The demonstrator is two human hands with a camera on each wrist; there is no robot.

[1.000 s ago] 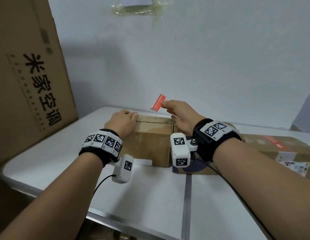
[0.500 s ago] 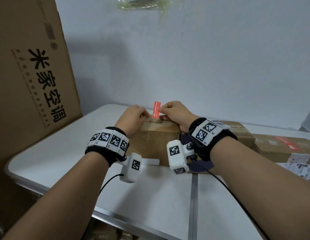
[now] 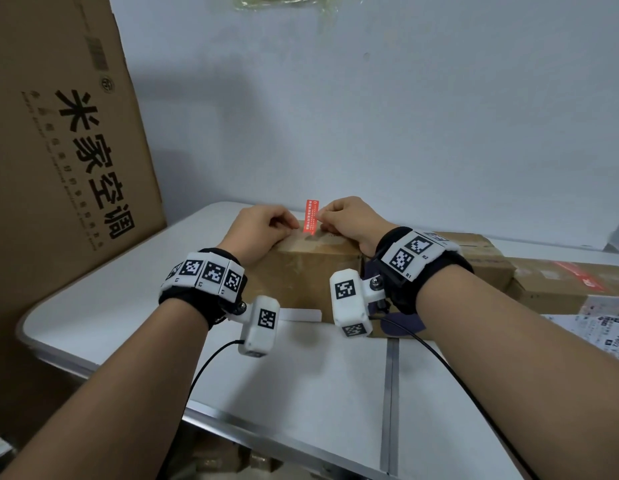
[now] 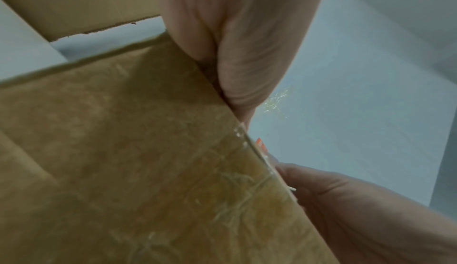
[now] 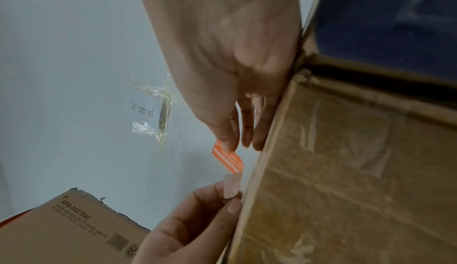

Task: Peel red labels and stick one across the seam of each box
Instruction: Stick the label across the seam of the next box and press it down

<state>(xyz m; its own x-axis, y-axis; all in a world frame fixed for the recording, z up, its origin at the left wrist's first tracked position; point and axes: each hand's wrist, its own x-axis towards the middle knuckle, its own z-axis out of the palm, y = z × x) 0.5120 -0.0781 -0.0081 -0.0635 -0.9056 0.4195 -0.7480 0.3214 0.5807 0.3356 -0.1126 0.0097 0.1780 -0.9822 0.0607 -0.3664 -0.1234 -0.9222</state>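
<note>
The right hand pinches a red label between thumb and fingers, holding it upright over the top far edge of a cardboard box. The left hand rests on the box top just left of the label, its fingers curled and pinched near the label's lower end; whether they grip it, I cannot tell. The box sits on a white worktop, with more boxes to its right and a tall carton at the left.
</note>
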